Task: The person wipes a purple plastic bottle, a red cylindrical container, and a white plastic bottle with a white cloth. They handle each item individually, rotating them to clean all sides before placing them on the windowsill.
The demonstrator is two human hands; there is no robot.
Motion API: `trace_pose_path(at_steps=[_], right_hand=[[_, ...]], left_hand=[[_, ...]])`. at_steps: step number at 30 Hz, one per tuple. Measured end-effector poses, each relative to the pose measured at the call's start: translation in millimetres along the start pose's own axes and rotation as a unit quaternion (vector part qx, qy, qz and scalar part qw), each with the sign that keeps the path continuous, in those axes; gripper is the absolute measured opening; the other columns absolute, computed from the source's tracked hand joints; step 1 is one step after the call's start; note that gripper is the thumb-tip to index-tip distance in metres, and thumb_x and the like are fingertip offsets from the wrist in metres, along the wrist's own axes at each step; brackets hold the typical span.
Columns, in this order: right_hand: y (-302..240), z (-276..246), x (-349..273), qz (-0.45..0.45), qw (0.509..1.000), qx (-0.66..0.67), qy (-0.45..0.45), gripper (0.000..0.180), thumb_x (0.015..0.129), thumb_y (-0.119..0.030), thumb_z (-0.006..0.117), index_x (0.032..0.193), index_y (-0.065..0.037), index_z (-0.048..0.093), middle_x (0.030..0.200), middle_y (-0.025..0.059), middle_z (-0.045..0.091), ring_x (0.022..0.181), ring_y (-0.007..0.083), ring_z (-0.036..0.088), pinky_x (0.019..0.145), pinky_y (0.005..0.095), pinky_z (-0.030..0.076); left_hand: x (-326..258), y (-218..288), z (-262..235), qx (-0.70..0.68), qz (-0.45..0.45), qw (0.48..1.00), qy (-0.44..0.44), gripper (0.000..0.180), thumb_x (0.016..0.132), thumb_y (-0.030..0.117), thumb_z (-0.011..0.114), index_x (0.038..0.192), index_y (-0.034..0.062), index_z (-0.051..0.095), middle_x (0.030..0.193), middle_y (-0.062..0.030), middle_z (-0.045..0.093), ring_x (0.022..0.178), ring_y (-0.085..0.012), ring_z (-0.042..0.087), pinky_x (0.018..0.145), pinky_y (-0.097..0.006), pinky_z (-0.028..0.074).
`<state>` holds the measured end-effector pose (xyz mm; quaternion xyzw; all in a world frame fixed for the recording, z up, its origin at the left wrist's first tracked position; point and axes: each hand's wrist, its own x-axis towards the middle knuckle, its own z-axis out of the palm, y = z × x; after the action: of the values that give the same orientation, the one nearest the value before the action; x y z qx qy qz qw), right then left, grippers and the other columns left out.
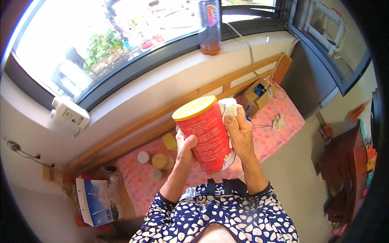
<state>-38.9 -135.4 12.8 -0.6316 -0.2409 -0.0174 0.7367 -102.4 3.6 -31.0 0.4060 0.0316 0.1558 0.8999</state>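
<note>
While 2 hands (184, 152) (241, 135) grip 1 red canister (204, 135), 1 white cloth (228, 108) touches it.

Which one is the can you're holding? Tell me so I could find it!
Look above the pink patterned bed cover, between both hands. The left hand grips the tall red can, the right hand presses a white cloth on it. Only it has a big yellow lid.

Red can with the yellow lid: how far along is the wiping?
In hand: the left hand grips the red can while the right hand presses a white cloth against its upper side. Done: cannot tell, no cleaned patch stands out. Left: small jars sit untouched on the pink cloth below.
</note>
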Motion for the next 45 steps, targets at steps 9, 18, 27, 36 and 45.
trace_pose_path(at_steps=[9, 18, 27, 36, 45], right_hand=[[-13.1, -82.8, 0.9, -0.288, 0.893, -0.346, -0.012, 0.032, 0.077, -0.013, 0.064, 0.108, -0.004, 0.065, 0.117, 0.0209, 0.051, 0.101, 0.0345, 0.05, 0.086, 0.0425, 0.041], [3.1, -155.5, 32.3, 0.033, 0.995, -0.028, 0.093, 0.027, 0.095, -0.018, 0.052, 0.11, 0.004, 0.059, 0.112, 0.0148, 0.052, 0.101, 0.0248, 0.054, 0.089, 0.0316, 0.041], [-28.0, -159.0, -10.5, -0.269, 0.877, -0.399, -0.004, 0.032, 0.071, -0.01, 0.068, 0.103, -0.01, 0.067, 0.115, 0.0162, 0.054, 0.098, 0.0342, 0.053, 0.081, 0.0426, 0.046], [-16.0, -165.6, -26.9, 0.024, 0.993, -0.095, 0.069, 0.021, 0.091, -0.013, 0.055, 0.099, 0.004, 0.064, 0.115, 0.0173, 0.052, 0.098, 0.0293, 0.055, 0.085, 0.0345, 0.043], [-26.0, -103.2, -68.0, -0.251, 0.865, -0.425, 0.091, 0.022, 0.079, -0.014, 0.067, 0.096, -0.001, 0.063, 0.113, 0.0182, 0.054, 0.098, 0.0319, 0.055, 0.082, 0.0383, 0.046]], left_hand=[[34.2, -56.7, 65.1, 0.009, -0.042, 0.998, -0.042, 0.082, 0.066, 0.038, 0.08, 0.127, -0.002, 0.042, 0.114, -0.0122, 0.06, 0.101, -0.021, 0.061, 0.09, -0.036, 0.049], [50.7, -107.2, 107.6, 0.029, -0.068, 0.995, -0.066, 0.085, 0.063, 0.038, 0.083, 0.127, -0.0004, 0.042, 0.113, -0.0109, 0.061, 0.1, -0.0195, 0.061, 0.091, -0.036, 0.048], [52.4, -117.0, 124.5, -0.053, -0.041, 0.996, -0.052, 0.075, 0.068, 0.033, 0.078, 0.125, -0.0008, 0.044, 0.112, -0.012, 0.06, 0.099, -0.021, 0.061, 0.088, -0.036, 0.051], [36.5, -97.5, 115.4, -0.085, -0.046, 0.991, -0.097, 0.075, 0.067, 0.034, 0.079, 0.123, -0.0021, 0.045, 0.11, -0.0126, 0.061, 0.095, -0.0217, 0.063, 0.084, -0.037, 0.054], [34.0, -80.2, 77.9, -0.072, 0.032, 0.993, -0.09, 0.072, 0.072, 0.039, 0.075, 0.125, -0.0002, 0.046, 0.113, -0.0129, 0.06, 0.101, -0.0258, 0.061, 0.089, -0.042, 0.051]])
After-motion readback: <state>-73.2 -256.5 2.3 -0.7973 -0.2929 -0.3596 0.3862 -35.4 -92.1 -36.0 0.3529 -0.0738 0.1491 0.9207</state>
